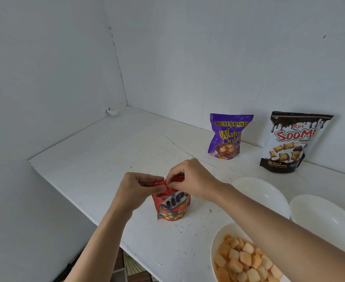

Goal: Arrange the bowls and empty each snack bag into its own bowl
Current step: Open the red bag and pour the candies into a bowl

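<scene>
- Left hand point(136, 187) and right hand point(189, 180) pinch the top edge of a red Nips bag point(172, 206), upright near the white surface's point(98, 159) front edge.
- A purple wafer bag point(227, 137) and a Soomi bag point(291, 142) stand along the back edge.
- Two empty white bowls point(265, 192) point(328, 214) sit at the right; a third bowl point(215, 243), by the front edge, holds orange and pale snack pieces point(244, 259).

Both forearms reach in from the lower edge to frame centre. My left hand point(139, 189), fingers curled, pinches the top edge of the red bag point(172, 207). My right hand point(193, 180), just beside it, pinches the same edge.
</scene>
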The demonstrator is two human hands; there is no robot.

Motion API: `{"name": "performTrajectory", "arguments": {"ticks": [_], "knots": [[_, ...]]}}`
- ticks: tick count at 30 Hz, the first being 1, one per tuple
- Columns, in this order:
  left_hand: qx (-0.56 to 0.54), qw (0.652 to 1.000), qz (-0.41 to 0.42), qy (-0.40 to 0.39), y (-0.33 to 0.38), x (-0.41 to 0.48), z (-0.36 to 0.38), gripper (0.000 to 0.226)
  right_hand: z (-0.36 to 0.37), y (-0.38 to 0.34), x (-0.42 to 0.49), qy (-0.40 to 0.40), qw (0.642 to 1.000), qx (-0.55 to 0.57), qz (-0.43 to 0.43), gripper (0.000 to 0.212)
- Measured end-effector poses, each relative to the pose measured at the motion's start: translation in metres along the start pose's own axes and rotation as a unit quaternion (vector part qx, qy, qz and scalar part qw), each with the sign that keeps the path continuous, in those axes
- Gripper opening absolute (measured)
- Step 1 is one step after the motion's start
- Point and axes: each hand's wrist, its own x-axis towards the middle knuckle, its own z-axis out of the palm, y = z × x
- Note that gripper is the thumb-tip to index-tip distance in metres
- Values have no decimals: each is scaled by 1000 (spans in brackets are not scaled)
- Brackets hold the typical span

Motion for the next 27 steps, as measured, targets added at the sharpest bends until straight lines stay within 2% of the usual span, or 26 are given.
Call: {"name": "performTrajectory", "arguments": {"ticks": [12,22,24,27], "knots": [[-6,1000,0,-2,2,-1,-3,22,2,-6,1,5,1000,9,0,15],[-3,1000,4,-10,0,-1,-2,17,8,-4,6,-23,998,-53,38,9],[-23,999,-4,-31,1,2,-5,16,10,-4,5,-16,998,-50,33,5],[-48,992,-42,-109,7,7,-14,9,11,-5,3,-21,998,-46,23,3]]}}
